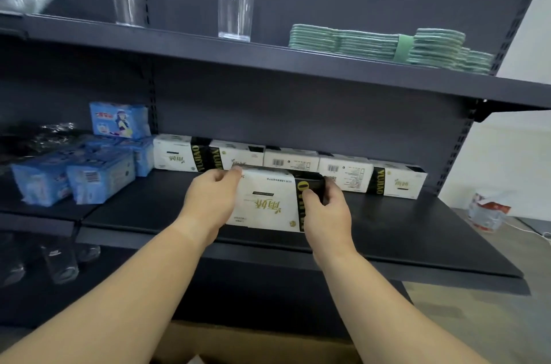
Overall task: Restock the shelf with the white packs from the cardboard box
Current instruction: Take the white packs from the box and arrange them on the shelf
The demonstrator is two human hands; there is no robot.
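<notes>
Both hands, left hand [213,201] and right hand [326,210], grip a white pack [267,202] by its ends over the shelf [417,232], mid-placement; next it likely needs sliding against the row [292,162] just beyond the fingers.

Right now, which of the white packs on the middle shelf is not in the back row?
The pack held between both hands, left and right. It sits in front of the row of five along the back wall.
</notes>
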